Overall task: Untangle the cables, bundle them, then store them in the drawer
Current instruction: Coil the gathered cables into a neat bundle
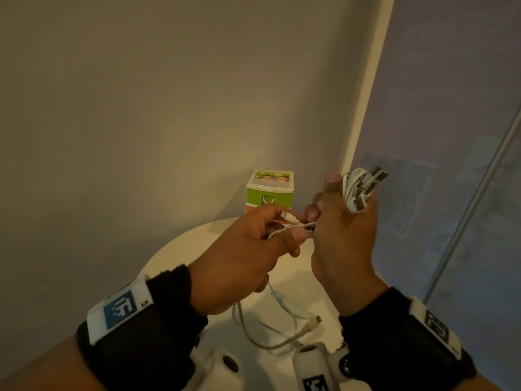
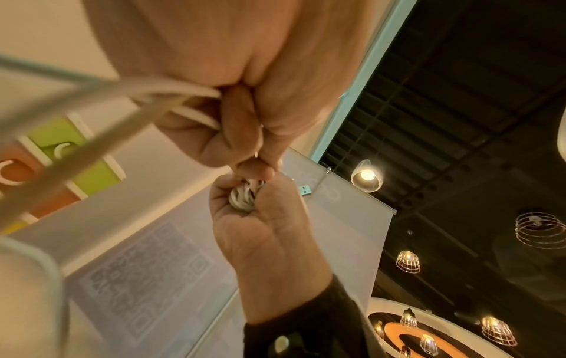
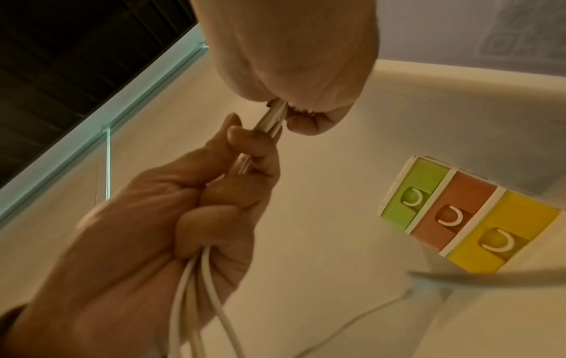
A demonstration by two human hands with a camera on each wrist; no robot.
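Observation:
My right hand (image 1: 342,221) grips a coiled bundle of white cables (image 1: 356,189), with USB plugs (image 1: 379,173) sticking out at its top. In the left wrist view the same coil (image 2: 243,197) sits inside its curled fingers. My left hand (image 1: 253,238) holds several loose cable strands (image 1: 293,222) that run across to the right hand; in the right wrist view those strands (image 3: 196,278) hang from its palm. More white cable (image 1: 270,328) lies on the round white table (image 1: 174,249) below. A small drawer box (image 1: 269,190) with green, orange and yellow drawers (image 3: 453,215) stands at the back, drawers closed.
A beige wall stands behind the table. A frosted glass panel (image 1: 451,165) with a metal bar rises on the right. The table is small, its rim close beneath both wrists.

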